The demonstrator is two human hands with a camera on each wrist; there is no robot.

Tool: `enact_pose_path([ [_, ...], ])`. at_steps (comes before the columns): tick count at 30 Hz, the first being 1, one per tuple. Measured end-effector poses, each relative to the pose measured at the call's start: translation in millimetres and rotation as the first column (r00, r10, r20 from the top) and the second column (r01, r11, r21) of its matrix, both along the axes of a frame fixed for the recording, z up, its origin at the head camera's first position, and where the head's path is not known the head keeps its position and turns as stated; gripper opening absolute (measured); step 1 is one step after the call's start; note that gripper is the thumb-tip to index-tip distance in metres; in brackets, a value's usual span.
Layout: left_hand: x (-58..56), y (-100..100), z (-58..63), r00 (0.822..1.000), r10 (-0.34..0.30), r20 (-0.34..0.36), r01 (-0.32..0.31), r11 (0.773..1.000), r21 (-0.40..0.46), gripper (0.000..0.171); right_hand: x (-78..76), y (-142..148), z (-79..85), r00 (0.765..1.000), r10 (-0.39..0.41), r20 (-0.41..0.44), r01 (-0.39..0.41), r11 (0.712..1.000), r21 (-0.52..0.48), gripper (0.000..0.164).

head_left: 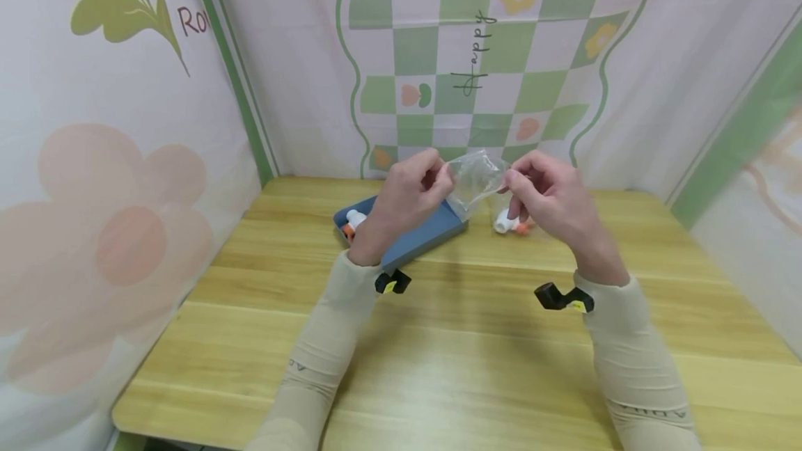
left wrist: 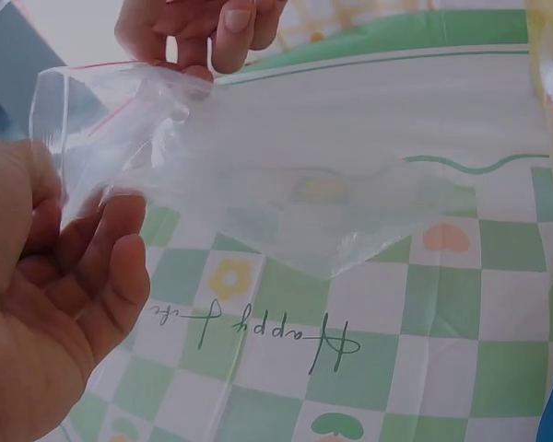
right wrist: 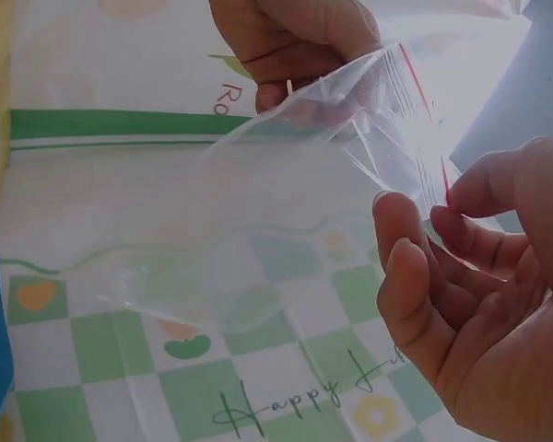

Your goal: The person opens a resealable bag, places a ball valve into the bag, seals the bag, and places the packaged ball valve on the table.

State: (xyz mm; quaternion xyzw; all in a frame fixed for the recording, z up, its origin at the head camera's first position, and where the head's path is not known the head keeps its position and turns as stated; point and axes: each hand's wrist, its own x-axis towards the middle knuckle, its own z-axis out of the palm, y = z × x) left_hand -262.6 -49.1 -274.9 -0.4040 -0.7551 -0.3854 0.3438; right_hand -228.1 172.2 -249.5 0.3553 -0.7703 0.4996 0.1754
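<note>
A clear zip-lock bag (head_left: 476,179) with a red line along its mouth is stretched between both hands above the table. My left hand (head_left: 413,190) pinches one side of the mouth between thumb and fingers. On the opposite side, my right hand (head_left: 551,197) pinches the bag's edge at the red line, as the right wrist view shows with the bag (right wrist: 286,184). No contents can be made out inside the bag. Below the right hand lies a small white bottle with an orange part (head_left: 505,222), seemingly in clear plastic. The blue tray (head_left: 426,239) sits below and behind the left hand.
Inside the tray's left end lie a white bottle (head_left: 355,218) and an orange piece (head_left: 348,231), partly hidden by the left wrist. The wooden table (head_left: 476,360) backs onto a patterned curtain (head_left: 420,51), with more curtain at both sides.
</note>
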Motion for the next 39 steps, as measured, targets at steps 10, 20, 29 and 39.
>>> enact_pose_path([
  [10, 0.4, 2, 0.5, 0.999, 0.027, -0.028, -0.022, 0.985, 0.171, 0.02, -17.1, 5, -19.0, 0.992, 0.125, -0.016, -0.123, 0.985, 0.124, 0.054],
  [20, 1.5, 13, -2.4, 0.993, 0.038, -0.109, -0.013, 0.975, 0.22, 0.018, -18.3, -7, -23.0, 0.998, 0.042, -0.035, -0.032, 0.964, 0.264, 0.129],
  [29, 8.1, 23, -5.4, 0.996, -0.071, -0.063, 0.079, 0.986, 0.149, 0.014, -14.5, -6, -17.3, 0.996, -0.029, -0.084, 0.05, 0.965, 0.256, 0.123],
  [39, 11.2, 22, -3.8, 0.962, -0.266, 0.059, 0.256, 0.957, 0.139, 0.014, 4.9, -4, 1.8, 0.994, 0.106, -0.014, -0.099, 0.96, 0.263, 0.115],
])
